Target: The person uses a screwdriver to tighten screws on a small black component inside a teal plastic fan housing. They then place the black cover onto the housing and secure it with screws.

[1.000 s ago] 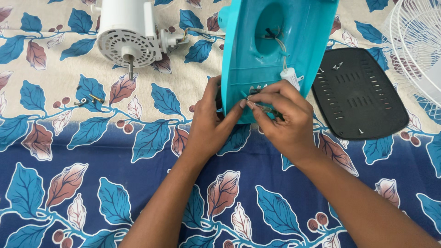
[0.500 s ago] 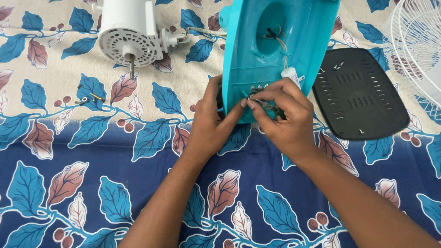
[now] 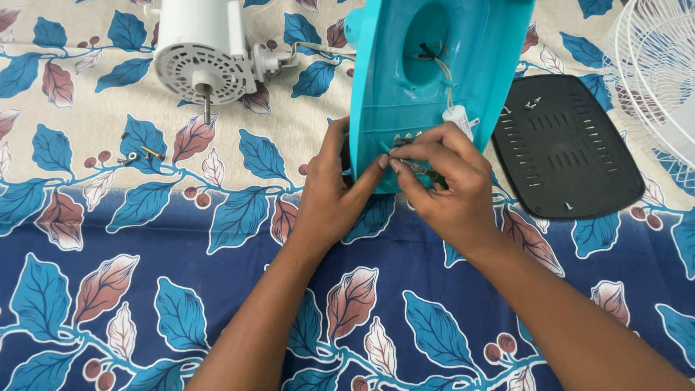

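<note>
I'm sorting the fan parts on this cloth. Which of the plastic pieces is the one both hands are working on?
The turquoise base shell, top centre, gripped at its lower edge by the left hand and right hand. The white motor housing and black cover plate lie untouched.

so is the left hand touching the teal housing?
Touching. The head view shows the left hand wrapped on the lower edge of the teal housing, thumb pressed to its face.

Home setting: leaf-print cloth (image 3: pixel 108 239) as work surface; fan motor (image 3: pixel 203 51), screws (image 3: pixel 141 154) and grille (image 3: pixel 655 80) on it.
</note>
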